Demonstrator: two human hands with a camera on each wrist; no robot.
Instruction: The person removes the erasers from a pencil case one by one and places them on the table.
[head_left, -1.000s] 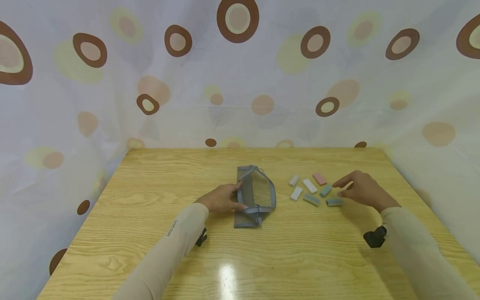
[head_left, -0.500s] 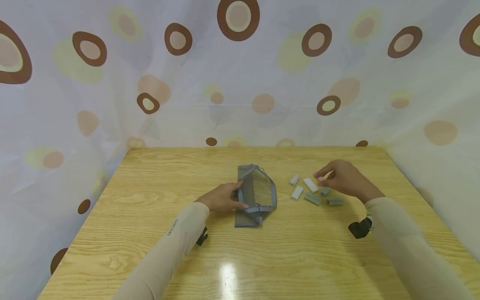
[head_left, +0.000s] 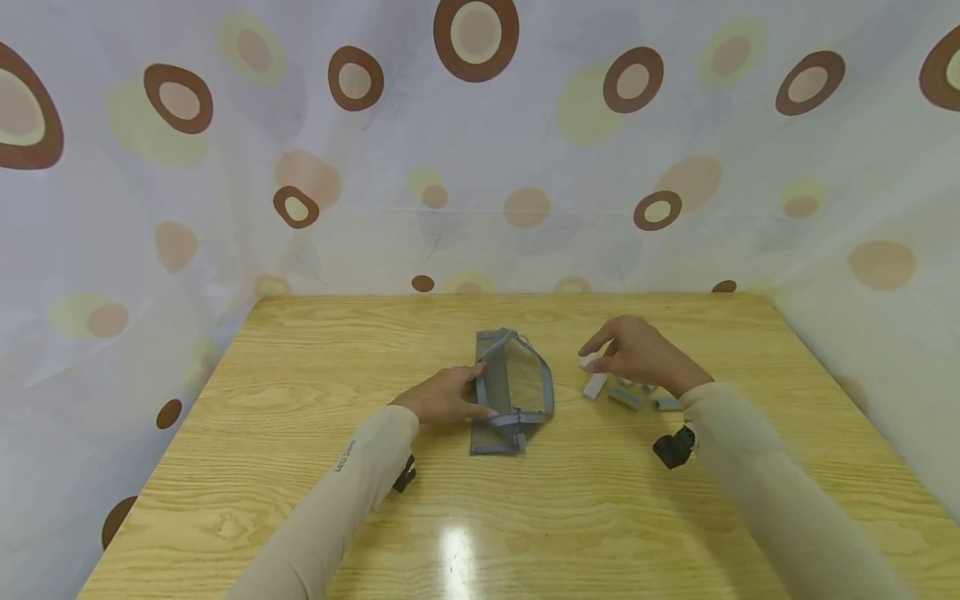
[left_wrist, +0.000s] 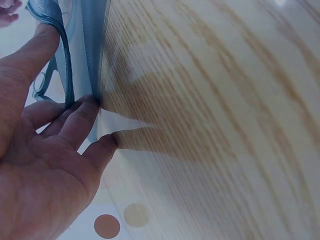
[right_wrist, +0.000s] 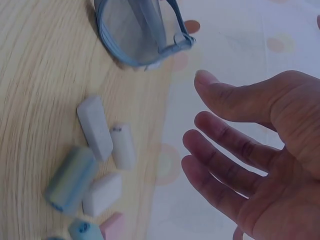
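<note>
A grey-blue mesh zipper pouch lies on the table with its mouth gaping to the right. My left hand holds the pouch at its left side; in the left wrist view the thumb is at the zipper edge and the fingers curl against the fabric. My right hand hovers over several small erasers, its fingertips by a white eraser. The right wrist view shows that hand with nothing in it. Another white eraser and a striped eraser lie nearby; a pink eraser shows only in the right wrist view.
The wooden table ends at a patterned curtain along the back and both sides. At the right of the group lies a grey-blue eraser, partly below my right wrist.
My right hand has moved left across the erasers, from the right end of the group to the white one nearest the pouch. My left hand and the pouch have stayed in place.
</note>
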